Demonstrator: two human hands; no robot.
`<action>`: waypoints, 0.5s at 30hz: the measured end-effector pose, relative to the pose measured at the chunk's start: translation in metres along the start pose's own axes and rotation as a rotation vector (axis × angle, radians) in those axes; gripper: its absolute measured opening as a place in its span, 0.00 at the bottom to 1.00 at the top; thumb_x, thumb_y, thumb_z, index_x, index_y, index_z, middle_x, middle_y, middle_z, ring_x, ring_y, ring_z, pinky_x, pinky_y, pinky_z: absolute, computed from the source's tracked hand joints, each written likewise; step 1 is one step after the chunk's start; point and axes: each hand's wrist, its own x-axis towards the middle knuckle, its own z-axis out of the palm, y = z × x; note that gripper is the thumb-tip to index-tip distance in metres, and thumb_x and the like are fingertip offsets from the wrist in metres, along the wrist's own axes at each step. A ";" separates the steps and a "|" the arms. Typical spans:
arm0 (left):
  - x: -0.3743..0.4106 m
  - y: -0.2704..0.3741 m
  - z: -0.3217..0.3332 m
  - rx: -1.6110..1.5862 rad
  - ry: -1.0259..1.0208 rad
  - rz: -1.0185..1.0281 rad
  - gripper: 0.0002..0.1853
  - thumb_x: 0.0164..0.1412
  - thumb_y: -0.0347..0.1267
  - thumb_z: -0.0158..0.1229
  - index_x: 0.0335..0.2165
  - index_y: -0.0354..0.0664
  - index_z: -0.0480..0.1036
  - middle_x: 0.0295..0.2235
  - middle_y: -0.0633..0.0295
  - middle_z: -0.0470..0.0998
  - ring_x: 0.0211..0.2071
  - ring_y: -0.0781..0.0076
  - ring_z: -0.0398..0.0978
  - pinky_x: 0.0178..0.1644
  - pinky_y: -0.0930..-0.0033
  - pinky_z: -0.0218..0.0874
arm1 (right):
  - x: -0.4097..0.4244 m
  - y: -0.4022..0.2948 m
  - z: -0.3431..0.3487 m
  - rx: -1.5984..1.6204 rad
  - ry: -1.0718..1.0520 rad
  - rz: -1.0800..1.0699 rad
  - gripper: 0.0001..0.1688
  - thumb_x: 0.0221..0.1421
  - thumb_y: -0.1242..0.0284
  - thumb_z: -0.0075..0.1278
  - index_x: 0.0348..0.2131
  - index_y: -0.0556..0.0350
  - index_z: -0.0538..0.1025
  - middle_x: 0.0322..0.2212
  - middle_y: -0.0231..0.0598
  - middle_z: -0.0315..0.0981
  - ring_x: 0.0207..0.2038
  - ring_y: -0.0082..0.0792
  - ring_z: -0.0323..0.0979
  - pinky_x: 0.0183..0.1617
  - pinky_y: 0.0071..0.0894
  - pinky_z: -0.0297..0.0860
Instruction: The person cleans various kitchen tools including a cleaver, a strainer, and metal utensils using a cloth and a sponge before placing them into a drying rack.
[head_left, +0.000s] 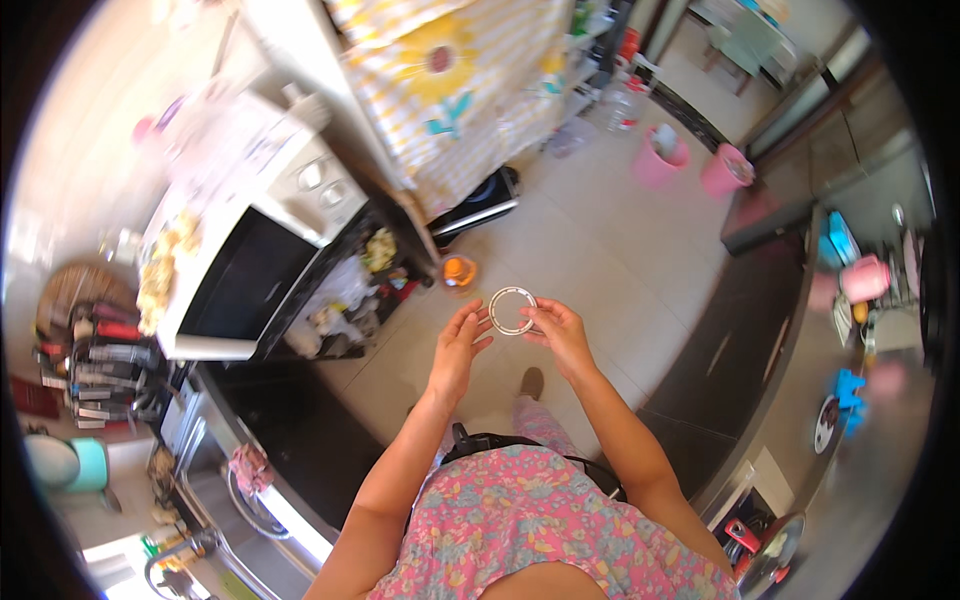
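Note:
A thin pale ring (512, 290), with small marks or notches around its band, is held up over the floor in front of my body. My right hand (564, 335) pinches its right edge, the thumb lying over the band and the fingers behind. At the left edge, the fingertips of my left hand (454, 352) reach up to the band or just behind it. The left thumb stands apart from the ring, and whether those fingers grip or only touch cannot be told. Floor tiles show through the ring's middle.
An orange-capped container (457, 271) stands on the tiled floor (600, 225) beyond my left hand. Leftward are a white microwave oven (247, 277) and a sink (217, 487). A counter (780, 420) runs along the right. Two pink bins (660, 161) stand farther off, near a sunflower-print cloth (450, 90).

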 end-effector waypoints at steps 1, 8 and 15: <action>0.012 -0.008 0.024 0.014 -0.033 -0.025 0.21 0.69 0.37 0.43 0.56 0.40 0.62 0.51 0.57 0.70 0.52 0.67 0.69 0.52 0.66 0.62 | 0.002 -0.005 -0.028 0.045 0.058 0.011 0.19 0.58 0.71 0.51 0.47 0.64 0.69 0.39 0.42 0.76 0.38 0.30 0.76 0.41 0.30 0.74; 0.081 -0.048 0.186 0.127 -0.286 -0.218 0.18 0.68 0.34 0.43 0.53 0.41 0.65 0.50 0.58 0.71 0.50 0.66 0.71 0.51 0.66 0.63 | 0.023 -0.035 -0.201 0.319 0.423 0.003 0.19 0.56 0.73 0.52 0.45 0.63 0.68 0.37 0.40 0.73 0.38 0.30 0.74 0.45 0.32 0.74; 0.170 -0.065 0.303 0.225 -0.377 -0.328 0.17 0.68 0.34 0.44 0.51 0.41 0.67 0.48 0.59 0.72 0.48 0.69 0.72 0.49 0.67 0.64 | 0.090 -0.054 -0.324 0.505 0.603 0.002 0.21 0.56 0.72 0.52 0.47 0.61 0.65 0.37 0.37 0.71 0.40 0.30 0.72 0.48 0.34 0.72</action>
